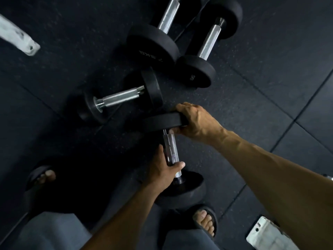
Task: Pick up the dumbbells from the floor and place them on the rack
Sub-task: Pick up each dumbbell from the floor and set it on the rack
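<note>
Left foot: one sandalled foot (pixel 44 177) is planted on the dark rubber floor (pixel 252 98), wide of the load, apparently to brace for a lift.
Lone dumbbell: one dumbbell (pixel 119 97) lies crosswise on the floor at centre-left, untouched.
Left hand: the left hand (pixel 162 170) curls around the knurled steel handle (pixel 171 150) of the nearest dumbbell (pixel 182 190), thumb across the bar, taking the main grip.
Nearest dumbbell: it lies close to the person's feet; whether it is off the floor cannot be told.
Right hand: the right hand (pixel 194 121) grasps the rim of the far head (pixel 162 121), seemingly to steady the weight with a second hold.
Waiting pair: two more dumbbells (pixel 205 44) lie side by side at the top, their near heads almost touching.
Right foot: the other sandalled foot (pixel 205 222) stands just beside the near head.
Count: four dumbbells, two hands, two feet.
Rack: not identifiable here; pale metal pieces (pixel 264 235) show at the corners.
</note>
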A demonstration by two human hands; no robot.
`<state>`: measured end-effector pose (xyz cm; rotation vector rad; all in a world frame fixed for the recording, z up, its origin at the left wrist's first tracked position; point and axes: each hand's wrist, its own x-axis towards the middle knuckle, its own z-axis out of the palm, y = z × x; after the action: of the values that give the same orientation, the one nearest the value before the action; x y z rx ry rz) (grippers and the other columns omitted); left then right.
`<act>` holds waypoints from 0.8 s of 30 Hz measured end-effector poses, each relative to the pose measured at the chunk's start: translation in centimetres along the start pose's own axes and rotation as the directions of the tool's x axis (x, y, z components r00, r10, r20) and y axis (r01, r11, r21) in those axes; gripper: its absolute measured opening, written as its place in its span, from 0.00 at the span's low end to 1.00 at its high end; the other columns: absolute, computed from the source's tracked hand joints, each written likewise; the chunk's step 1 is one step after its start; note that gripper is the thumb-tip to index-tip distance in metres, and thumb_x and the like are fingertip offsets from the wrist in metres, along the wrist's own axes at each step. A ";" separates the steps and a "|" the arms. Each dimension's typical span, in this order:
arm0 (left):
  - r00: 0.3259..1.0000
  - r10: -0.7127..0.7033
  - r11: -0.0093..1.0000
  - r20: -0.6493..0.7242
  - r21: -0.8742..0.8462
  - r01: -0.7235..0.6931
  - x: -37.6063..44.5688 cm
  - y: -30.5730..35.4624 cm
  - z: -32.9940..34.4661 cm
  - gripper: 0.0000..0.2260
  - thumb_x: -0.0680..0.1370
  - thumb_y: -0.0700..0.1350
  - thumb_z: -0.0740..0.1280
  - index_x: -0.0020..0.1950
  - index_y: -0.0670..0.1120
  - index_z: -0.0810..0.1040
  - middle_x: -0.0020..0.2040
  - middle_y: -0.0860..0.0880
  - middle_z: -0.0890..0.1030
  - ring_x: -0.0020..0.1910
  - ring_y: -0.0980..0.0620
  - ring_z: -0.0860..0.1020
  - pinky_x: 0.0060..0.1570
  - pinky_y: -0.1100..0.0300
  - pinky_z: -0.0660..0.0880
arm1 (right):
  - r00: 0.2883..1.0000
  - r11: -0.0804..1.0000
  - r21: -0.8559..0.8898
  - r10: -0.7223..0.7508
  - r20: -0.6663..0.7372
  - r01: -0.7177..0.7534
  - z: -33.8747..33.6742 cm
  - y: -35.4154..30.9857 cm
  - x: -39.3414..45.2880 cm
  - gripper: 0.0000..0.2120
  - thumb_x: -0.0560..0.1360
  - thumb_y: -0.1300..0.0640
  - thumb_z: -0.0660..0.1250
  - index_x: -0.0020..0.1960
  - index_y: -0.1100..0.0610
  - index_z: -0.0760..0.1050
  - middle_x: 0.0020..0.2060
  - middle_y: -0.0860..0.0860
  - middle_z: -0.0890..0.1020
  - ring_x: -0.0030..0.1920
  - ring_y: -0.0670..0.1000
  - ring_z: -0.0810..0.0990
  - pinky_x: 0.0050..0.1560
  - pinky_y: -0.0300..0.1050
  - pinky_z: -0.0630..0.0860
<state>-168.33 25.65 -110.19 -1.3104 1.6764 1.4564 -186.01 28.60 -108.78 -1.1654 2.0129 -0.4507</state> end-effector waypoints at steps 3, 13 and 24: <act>1.000 0.009 0.998 -0.008 -0.063 -0.009 0.0 -0.1 0.3 0.43 0.75 0.52 0.72 0.80 0.45 0.48 0.79 0.44 0.57 0.76 0.49 0.58 0.71 0.60 0.56 | 1.000 1.000 0.004 -0.001 -0.016 0.001 0.0 0.1 0.0 0.21 0.69 0.44 0.74 0.56 0.55 0.76 0.48 0.51 0.79 0.47 0.53 0.78 0.49 0.52 0.76; 0.994 0.111 0.994 0.006 -0.018 -0.111 -2.0 -0.4 -1.2 0.29 0.74 0.45 0.73 0.71 0.52 0.65 0.63 0.53 0.75 0.57 0.56 0.76 0.50 0.70 0.71 | 0.969 0.978 0.094 0.196 -0.147 -0.184 -0.9 -0.7 -4.4 0.18 0.66 0.47 0.78 0.51 0.52 0.78 0.42 0.46 0.81 0.43 0.48 0.79 0.44 0.44 0.77; 0.972 0.213 0.971 0.096 0.093 -0.222 -13.4 4.0 -9.2 0.19 0.70 0.44 0.75 0.54 0.56 0.70 0.41 0.55 0.78 0.42 0.55 0.79 0.50 0.52 0.79 | 0.919 0.922 0.287 0.327 -0.219 -0.259 -9.3 -12.5 -10.7 0.16 0.62 0.51 0.81 0.33 0.44 0.72 0.30 0.44 0.77 0.31 0.37 0.75 0.30 0.28 0.69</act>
<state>-165.41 20.78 -94.47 -1.0204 1.8595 1.5026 -182.49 30.53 -90.34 -0.6558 2.2334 -0.7129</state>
